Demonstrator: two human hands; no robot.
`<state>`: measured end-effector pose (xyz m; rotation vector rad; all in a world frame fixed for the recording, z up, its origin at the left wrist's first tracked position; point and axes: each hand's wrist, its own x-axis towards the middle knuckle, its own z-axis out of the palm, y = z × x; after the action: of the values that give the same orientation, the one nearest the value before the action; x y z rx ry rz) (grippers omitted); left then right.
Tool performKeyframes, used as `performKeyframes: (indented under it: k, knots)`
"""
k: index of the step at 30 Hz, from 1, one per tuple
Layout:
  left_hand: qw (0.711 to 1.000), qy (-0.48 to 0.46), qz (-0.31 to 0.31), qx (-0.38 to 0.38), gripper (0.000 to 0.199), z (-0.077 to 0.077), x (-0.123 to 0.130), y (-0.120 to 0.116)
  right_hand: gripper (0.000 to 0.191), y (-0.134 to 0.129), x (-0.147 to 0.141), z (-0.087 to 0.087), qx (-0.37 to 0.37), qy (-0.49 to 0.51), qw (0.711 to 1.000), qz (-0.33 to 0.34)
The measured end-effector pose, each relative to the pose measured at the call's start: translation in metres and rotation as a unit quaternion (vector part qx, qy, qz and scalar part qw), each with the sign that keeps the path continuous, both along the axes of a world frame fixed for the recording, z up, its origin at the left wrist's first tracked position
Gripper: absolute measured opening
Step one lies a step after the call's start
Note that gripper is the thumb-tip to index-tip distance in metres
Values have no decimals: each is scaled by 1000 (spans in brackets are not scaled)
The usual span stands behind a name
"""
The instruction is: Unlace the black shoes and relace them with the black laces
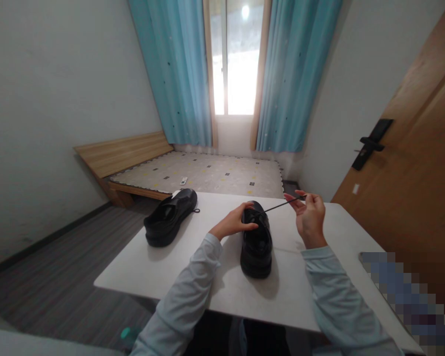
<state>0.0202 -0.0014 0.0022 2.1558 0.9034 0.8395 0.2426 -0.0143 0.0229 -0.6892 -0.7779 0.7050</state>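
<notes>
A black shoe [257, 249] stands on the white table [133, 267], its heel toward me and its toe pointing away. My left hand [237, 220] grips the shoe's front part from the left, with the thumb over the opening. My right hand [310, 217] is raised to the right of the shoe and pinches the end of a black shoelace [284, 203]. The lace runs taut from the shoe up to those fingers. On the table's left part rests a second black shoe [170, 220], with a small lace loop sticking out at its right side.
Beyond the table is a bed [215, 173] with a patterned mattress and a small white object [184, 181] on it. A wooden door [404, 198] stands at the right. A pixelated flat object [400, 291] lies at the table's right edge.
</notes>
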Motion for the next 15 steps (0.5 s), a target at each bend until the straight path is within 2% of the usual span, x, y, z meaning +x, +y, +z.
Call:
performKeyframes:
  k: [5, 11, 13, 15]
  knots:
    - [1000, 28, 11, 1, 59, 3, 0, 0, 24, -6, 10, 11, -8, -8, 1000, 18]
    - [999, 36, 11, 5, 50, 5, -1, -1, 24, -5, 25, 11, -1, -30, 998, -46]
    - [999, 37, 15, 6, 49, 5, -1, -1, 25, -5, 27, 10, 1, -81, 996, -40]
    - [999, 35, 16, 9, 50, 4, 0, -1, 25, -5, 26, 10, -12, -174, 985, -15]
